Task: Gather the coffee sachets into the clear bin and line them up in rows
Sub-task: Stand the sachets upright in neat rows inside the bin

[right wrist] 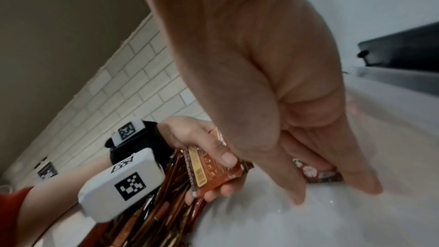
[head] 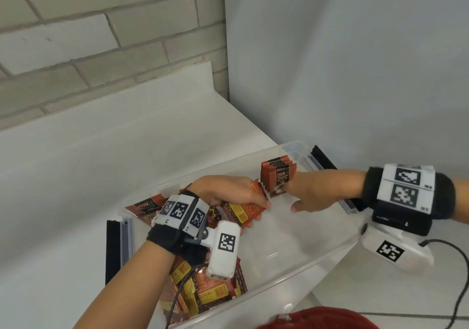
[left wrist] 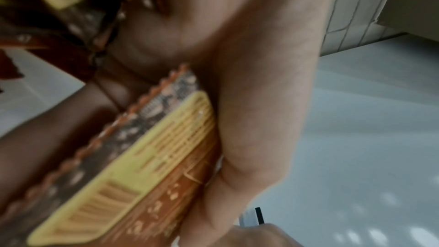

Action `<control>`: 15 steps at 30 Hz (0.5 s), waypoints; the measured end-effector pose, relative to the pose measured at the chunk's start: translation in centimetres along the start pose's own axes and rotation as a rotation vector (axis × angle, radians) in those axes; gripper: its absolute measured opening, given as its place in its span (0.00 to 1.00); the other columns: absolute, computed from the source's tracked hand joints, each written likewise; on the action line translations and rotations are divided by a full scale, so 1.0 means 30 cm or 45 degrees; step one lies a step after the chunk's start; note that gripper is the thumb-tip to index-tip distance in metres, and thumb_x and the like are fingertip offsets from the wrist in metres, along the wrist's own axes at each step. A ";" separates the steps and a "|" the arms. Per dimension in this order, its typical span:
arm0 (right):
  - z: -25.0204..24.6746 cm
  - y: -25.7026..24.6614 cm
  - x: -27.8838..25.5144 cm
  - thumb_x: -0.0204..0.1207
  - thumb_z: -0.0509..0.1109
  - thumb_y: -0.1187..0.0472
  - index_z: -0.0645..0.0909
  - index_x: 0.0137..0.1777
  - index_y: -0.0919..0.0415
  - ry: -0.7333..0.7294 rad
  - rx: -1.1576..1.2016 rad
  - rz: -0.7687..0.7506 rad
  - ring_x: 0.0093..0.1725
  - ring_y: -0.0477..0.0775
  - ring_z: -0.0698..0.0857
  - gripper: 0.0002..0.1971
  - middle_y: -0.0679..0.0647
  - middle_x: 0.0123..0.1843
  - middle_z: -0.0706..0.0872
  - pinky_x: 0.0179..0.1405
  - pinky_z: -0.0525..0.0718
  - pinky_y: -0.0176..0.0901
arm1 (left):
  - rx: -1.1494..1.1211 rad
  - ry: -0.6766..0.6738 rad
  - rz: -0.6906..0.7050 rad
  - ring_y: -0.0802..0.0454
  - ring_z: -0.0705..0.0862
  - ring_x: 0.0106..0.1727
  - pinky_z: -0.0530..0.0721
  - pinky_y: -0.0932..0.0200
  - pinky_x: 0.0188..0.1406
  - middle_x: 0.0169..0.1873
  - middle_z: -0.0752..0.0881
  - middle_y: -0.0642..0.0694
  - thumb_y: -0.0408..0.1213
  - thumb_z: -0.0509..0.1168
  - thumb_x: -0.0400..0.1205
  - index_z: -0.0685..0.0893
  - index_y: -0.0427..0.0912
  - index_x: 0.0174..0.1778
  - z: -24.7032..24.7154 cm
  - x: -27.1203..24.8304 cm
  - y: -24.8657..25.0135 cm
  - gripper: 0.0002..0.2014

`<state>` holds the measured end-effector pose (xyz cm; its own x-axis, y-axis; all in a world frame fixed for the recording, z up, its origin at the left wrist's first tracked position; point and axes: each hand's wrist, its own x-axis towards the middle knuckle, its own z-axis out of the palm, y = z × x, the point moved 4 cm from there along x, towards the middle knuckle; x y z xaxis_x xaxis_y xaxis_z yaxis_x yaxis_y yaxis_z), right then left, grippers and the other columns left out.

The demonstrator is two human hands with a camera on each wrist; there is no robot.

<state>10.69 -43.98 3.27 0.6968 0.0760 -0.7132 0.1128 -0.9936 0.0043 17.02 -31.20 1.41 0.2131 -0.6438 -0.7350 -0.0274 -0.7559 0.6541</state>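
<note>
Head view: a small bunch of coffee sachets (head: 245, 210) sits in the left hand (head: 228, 194), fingers (right wrist: 228, 157) clenched round it over the middle of the clear bin (head: 291, 252). Loose sachets (head: 203, 290) heap at the bin's near end; a standing row (head: 278, 176) fills the far corner. The right hand (head: 317, 194) rests against that row, fingers relaxed, grasping nothing. The bin stands on the white surface (head: 101, 163).
</note>
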 end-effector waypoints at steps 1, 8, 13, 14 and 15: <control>-0.003 0.004 0.004 0.86 0.59 0.53 0.73 0.74 0.65 0.021 0.015 0.009 0.65 0.60 0.82 0.21 0.60 0.69 0.80 0.66 0.80 0.50 | -0.017 0.020 -0.005 0.49 0.87 0.35 0.89 0.57 0.31 0.39 0.87 0.43 0.41 0.66 0.84 0.82 0.36 0.48 -0.008 0.001 -0.003 0.10; -0.018 0.009 0.011 0.88 0.56 0.55 0.75 0.71 0.64 0.056 0.091 0.045 0.62 0.59 0.83 0.19 0.59 0.66 0.82 0.65 0.80 0.48 | -0.030 -0.009 0.022 0.48 0.88 0.29 0.89 0.52 0.31 0.31 0.87 0.38 0.40 0.66 0.84 0.78 0.39 0.46 -0.006 -0.009 0.008 0.08; -0.027 0.014 0.019 0.87 0.57 0.54 0.75 0.71 0.63 0.064 0.076 0.049 0.62 0.59 0.83 0.19 0.59 0.65 0.82 0.66 0.81 0.51 | -0.029 -0.009 0.025 0.49 0.88 0.29 0.89 0.52 0.31 0.30 0.87 0.39 0.40 0.66 0.84 0.77 0.40 0.46 -0.005 0.001 0.005 0.07; -0.028 0.014 0.019 0.87 0.57 0.54 0.75 0.71 0.63 0.060 0.067 0.052 0.62 0.59 0.83 0.19 0.59 0.66 0.82 0.66 0.80 0.51 | -0.027 -0.011 0.022 0.49 0.88 0.29 0.89 0.52 0.31 0.30 0.87 0.40 0.40 0.66 0.84 0.77 0.40 0.47 -0.003 0.003 0.005 0.07; -0.029 0.014 0.016 0.87 0.57 0.54 0.75 0.71 0.63 0.059 0.063 0.055 0.62 0.59 0.82 0.19 0.59 0.66 0.82 0.66 0.80 0.51 | -0.026 -0.010 0.019 0.49 0.88 0.29 0.89 0.52 0.31 0.30 0.87 0.39 0.40 0.66 0.84 0.77 0.40 0.48 -0.002 0.005 0.005 0.07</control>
<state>11.70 -44.29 3.53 0.7326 0.0357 -0.6798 0.0474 -0.9989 -0.0014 17.12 -31.40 1.42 0.2051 -0.6559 -0.7264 -0.0102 -0.7436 0.6685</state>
